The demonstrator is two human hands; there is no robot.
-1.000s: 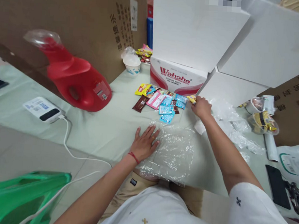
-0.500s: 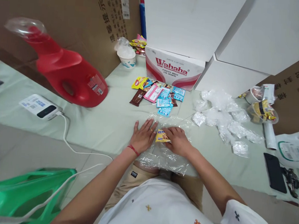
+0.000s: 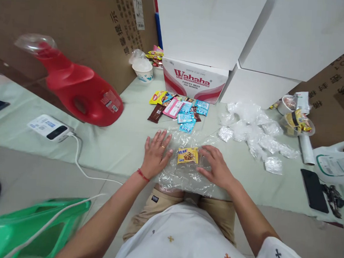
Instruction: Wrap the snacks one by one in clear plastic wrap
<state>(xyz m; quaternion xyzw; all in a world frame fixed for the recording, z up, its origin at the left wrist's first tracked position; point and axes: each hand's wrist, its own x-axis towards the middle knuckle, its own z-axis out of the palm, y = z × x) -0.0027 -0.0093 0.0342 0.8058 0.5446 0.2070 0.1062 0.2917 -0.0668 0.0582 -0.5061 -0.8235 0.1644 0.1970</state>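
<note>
My right hand had just let go of the yellow cookie packet — half a second earlier my fingers were on it, and now it lay near the middle of the clear plastic sheet, printed face up. That hand was over the right part of the sheet, fingers loosely spread and holding nothing, tips just beside the packet's end; whether one brushed it I could not tell. My left hand had drawn a little away from the packet and was palm-down at the sheet's left edge, fingers spread, gripping nothing. Just past the sheet's far edge lay the pile of snack packets, and off to its right the crumpled clear wraps. As I judged it, setting this packet down was finished — it lay free of both grips.
</note>
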